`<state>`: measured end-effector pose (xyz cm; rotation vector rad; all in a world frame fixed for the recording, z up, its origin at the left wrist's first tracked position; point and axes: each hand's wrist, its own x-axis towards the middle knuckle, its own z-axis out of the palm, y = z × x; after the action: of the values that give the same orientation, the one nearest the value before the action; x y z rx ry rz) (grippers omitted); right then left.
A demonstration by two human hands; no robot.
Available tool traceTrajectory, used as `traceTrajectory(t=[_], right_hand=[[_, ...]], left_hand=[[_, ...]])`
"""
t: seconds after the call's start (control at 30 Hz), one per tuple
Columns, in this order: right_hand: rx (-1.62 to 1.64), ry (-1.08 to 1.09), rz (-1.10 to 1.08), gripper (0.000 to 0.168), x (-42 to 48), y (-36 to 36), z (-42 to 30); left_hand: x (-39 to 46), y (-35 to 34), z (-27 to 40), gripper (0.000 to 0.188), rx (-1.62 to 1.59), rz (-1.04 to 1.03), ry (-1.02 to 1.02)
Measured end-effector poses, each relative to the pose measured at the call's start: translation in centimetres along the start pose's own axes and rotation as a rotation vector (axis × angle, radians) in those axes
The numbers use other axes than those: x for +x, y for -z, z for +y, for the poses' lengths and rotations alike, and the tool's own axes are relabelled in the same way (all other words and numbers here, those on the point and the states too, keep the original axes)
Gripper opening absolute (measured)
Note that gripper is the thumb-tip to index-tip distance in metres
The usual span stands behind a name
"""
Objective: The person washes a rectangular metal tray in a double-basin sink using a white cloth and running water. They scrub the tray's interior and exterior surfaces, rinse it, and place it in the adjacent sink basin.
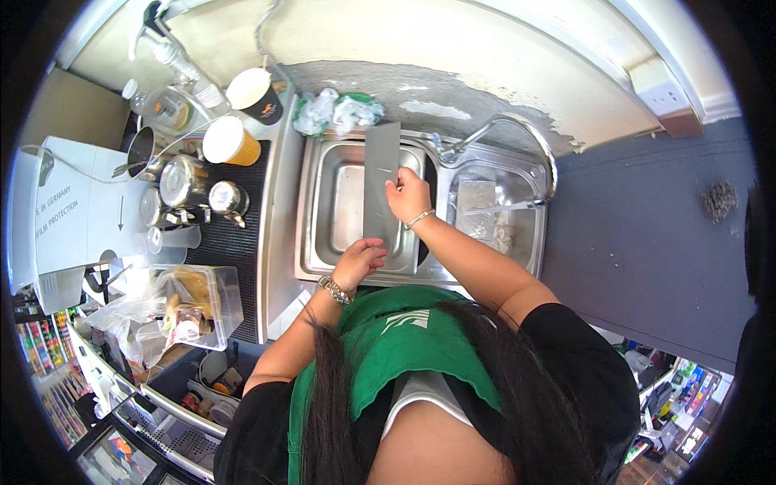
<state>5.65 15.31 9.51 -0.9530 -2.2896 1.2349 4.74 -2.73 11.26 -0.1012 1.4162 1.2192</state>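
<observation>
A flat grey rectangular panel (381,188) stands or lies over the left basin of a stainless steel sink (348,194). My right hand (410,195) is at the panel's right edge, its fingers curled against it; whether it grips the panel is hard to tell. My left hand (361,264) is near the panel's lower end, over the basin's front rim, with the fingers partly spread and nothing seen in them. In the right basin, under a curved chrome faucet (548,157), lies a clear plastic-wrapped item (476,206).
Crumpled plastic bags (336,112) lie behind the sink. On the left, a black ribbed mat (233,254) bears metal-lidded jars (182,182), a yellow paper cup (230,142) and a clear plastic bin (233,303). A dark grey surface (636,242) extends at the right.
</observation>
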Motion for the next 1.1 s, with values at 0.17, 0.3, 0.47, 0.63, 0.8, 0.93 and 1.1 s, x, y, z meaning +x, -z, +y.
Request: traceTrajectory(t=[0.17, 0.3, 0.47, 0.63, 0.8, 0.93, 1.1], right_hand=[[-0.157, -0.174, -0.056, 0.013, -0.7, -7.9, 1.5], [-0.264, -0.244, -0.148, 0.023, -1.0, -11.3, 1.7], [-0.357, -0.444, -0.321, 0.035, 1.0, -13.9, 2.6], [-0.385, -0.454, -0.341, 0.035, 1.5, -16.6, 3.6], [-0.374, -0.359, -0.363, 0.037, 1.3, -18.6, 4.3], [-0.269, -0.374, -0.394, 0.045, 0.4, -18.4, 4.6], [0.125, -0.246, -0.190, 0.032, -2.0, -12.1, 7.5]], left_hand=[[0.1, 4.4, -0.6, 0.028, -0.078, 0.076, 0.006], [0.4, 6.6, -0.9, 0.028, -0.111, 0.101, 0.007], [1.7, 7.7, -1.0, 0.029, -0.122, 0.088, 0.015], [3.1, 8.0, -0.9, 0.029, -0.100, 0.096, 0.051], [3.4, 8.1, -1.1, 0.027, -0.083, 0.106, 0.056], [4.0, 8.0, -1.3, 0.026, -0.089, 0.122, 0.071], [5.5, 7.0, -1.5, 0.026, -0.002, 0.099, 0.110]])
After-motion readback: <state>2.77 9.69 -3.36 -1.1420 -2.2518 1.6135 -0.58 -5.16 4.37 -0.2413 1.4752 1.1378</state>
